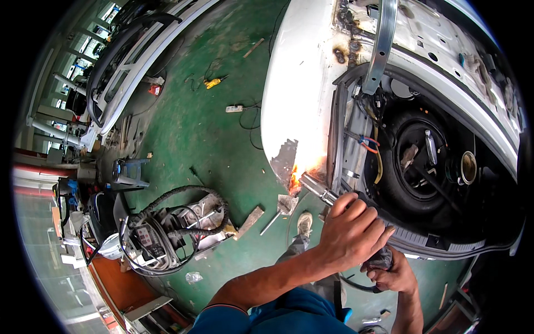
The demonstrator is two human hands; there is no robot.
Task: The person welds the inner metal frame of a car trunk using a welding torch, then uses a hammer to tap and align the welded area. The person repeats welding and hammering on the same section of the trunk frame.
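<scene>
My left hand [351, 236] is closed over the barrel of a gas torch [320, 189], whose metal nozzle points away to the left. Behind it, my right hand [396, 274] wraps round the torch's dark handle, and a hose runs from there. An orange flame [295, 177] plays on the lower corner of a white car body panel [295, 83]. Dark grey, bare-looking patches [285, 153] show around that corner. Just right of the nozzle lies the rubber-edged rim of the open boot [336, 128].
In the boot sit a spare wheel [400, 189], red-and-blue-handled pliers [364, 142] and an open tin [468, 168]. A metal strut [381, 47] rises over its edge. On the green floor stand a welding machine [150, 239] with coiled cables, a blue stool [129, 171] and a yellow power tool [212, 83].
</scene>
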